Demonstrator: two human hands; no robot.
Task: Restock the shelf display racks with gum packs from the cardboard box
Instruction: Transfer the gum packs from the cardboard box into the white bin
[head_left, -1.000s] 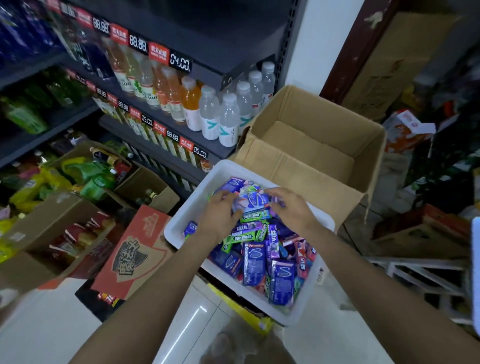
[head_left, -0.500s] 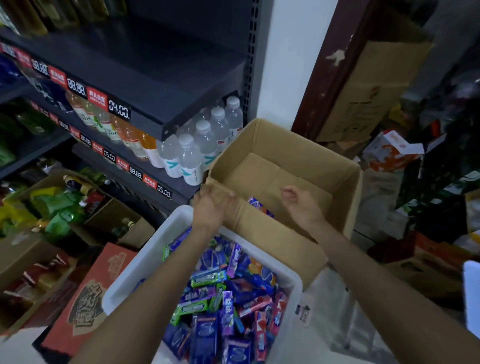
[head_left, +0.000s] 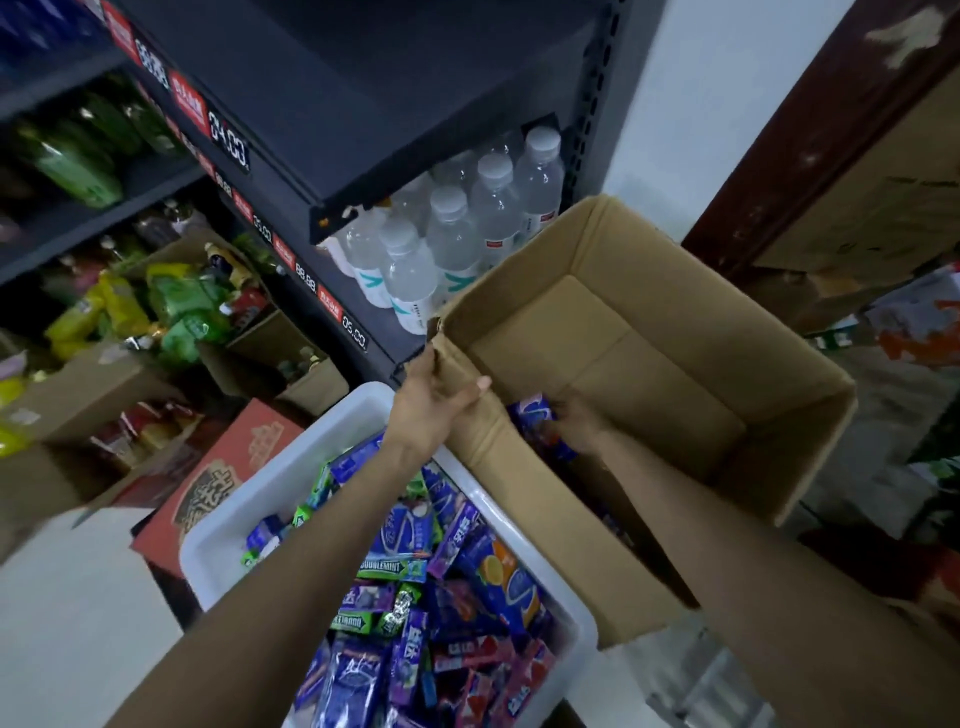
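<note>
1. While my view tips down past the dark shelf (head_left: 291, 104), the crates of green and yellow snack bags (head_left: 171, 306) sit at the far left.
2. Next, the white bin (head_left: 291, 467) stands heaped with gum packs (head_left: 415, 587), blue, purple and green, filling it to the near edge.
3. My left hand (head_left: 431, 400) grips the near-left corner of the cardboard box (head_left: 675, 374), thumb laid along the rim, fingers folded over the wall.
4. Behind that corner, water bottles (head_left: 452, 234) stand on the shelf.
5. My right hand (head_left: 576, 423) reaches inside the box against its near wall, fingers curled round a blue gum pack (head_left: 535, 421).
</note>
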